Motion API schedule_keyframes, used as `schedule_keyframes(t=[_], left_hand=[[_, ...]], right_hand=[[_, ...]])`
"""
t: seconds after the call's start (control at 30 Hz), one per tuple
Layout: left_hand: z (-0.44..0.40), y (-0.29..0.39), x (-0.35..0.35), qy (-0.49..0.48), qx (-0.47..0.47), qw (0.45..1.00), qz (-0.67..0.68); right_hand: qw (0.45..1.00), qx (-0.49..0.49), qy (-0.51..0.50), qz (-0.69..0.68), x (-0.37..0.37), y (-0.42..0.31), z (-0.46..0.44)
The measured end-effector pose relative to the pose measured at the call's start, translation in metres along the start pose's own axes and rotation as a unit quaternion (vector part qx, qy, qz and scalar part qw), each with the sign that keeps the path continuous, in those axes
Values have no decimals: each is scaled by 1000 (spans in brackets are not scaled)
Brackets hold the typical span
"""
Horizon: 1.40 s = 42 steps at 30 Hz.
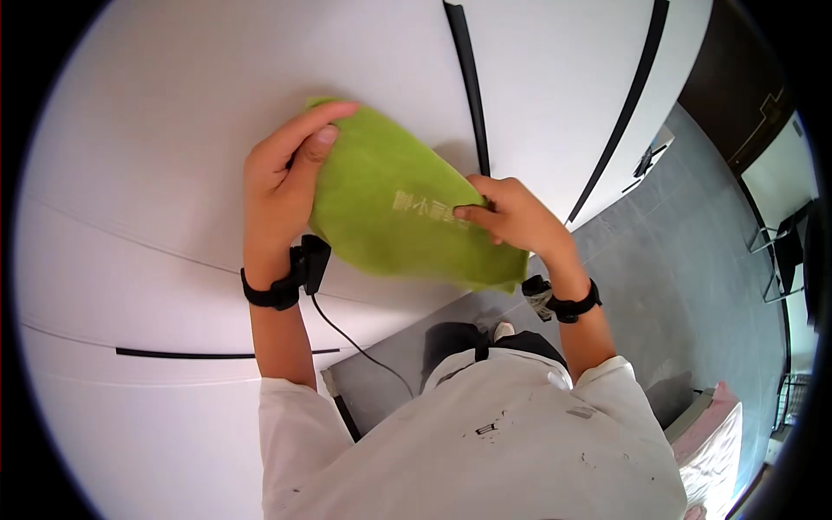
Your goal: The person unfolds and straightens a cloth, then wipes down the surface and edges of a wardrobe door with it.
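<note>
A lime-green cloth (pixel 381 199), with pale printed characters near its middle, is spread between my two hands in front of a white panelled surface. My left hand (pixel 286 173) grips its upper left edge, thumb and index finger showing on the near side. At the cloth's right side, my right hand (pixel 516 217) pinches the edge, thumb over the front near the print. The lower right corner of the cloth hangs down below my right hand. I cannot tell whether the cloth touches the white surface behind it.
White cabinet doors (pixel 373 43) carry long black handle strips (pixel 469 82). From the black device on my left wrist (pixel 277 290), a thin cable (pixel 355 347) runs down. Grey tiled floor (pixel 624 269) lies to the right, with a chair (pixel 784 251) farther off.
</note>
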<state>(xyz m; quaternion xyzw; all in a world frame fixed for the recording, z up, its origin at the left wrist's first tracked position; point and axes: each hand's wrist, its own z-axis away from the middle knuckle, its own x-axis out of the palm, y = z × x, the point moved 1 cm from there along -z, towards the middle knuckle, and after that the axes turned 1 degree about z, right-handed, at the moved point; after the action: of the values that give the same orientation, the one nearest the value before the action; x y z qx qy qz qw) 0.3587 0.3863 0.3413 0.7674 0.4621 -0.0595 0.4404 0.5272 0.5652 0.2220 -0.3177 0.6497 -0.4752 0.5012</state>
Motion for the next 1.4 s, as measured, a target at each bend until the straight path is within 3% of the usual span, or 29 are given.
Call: schedule_keyframes(t=[0.1,0.17,0.23,0.3,0.4,0.47,0.53,0.57,0.63,0.73,0.83,0.97,1.0,1.1,1.23,1.4], left_hand=[[-1,0,1,49,-17,999,-17],[-2,3,-1,115,-37,992,22],[-5,5,-3,141,-35,989,33],[-12,4,0,168,-39,984,47],[-17,6,-3,238,-24,970,41],[-18,13,-6,322,-14,944,68],[-20,14,-7,340,-10,938,70],[-21,12,-9,365,-14,928,73],[-22,18,-13,365,-19,929,56],[-12,12,-10,368,-32,928,37],[-9,6,-10,380,-29,923,40],[-3,2,-16,407,-45,912,36],[0,2,-16,407,-51,911,38],[2,3,-16,414,-65,906,64],[10,1,-21,424,-57,902,61],[20,-18,-20,419,-41,902,91]], right_hand=[[994,46,41,87,-30,-10,5],[925,-156,203,281,-51,-5,-5],[923,-100,234,288,-68,-35,-4],[883,-156,307,318,-87,-49,-12],[847,-240,401,254,-103,-72,-35],[846,-269,407,215,-98,-81,-48],[828,-340,427,128,-97,-86,-65],[827,-341,430,125,-95,-87,-72],[769,-323,549,-51,-87,-100,-71],[760,-284,585,13,-80,-83,-79],[767,-274,577,68,-76,-74,-87],[814,-302,496,-28,-67,-82,-84],[808,-312,500,15,-66,-80,-87],[839,-266,470,-66,-65,-82,-88],[829,-289,475,-56,-62,-90,-87],[869,-249,419,-85,-73,-98,-78]])
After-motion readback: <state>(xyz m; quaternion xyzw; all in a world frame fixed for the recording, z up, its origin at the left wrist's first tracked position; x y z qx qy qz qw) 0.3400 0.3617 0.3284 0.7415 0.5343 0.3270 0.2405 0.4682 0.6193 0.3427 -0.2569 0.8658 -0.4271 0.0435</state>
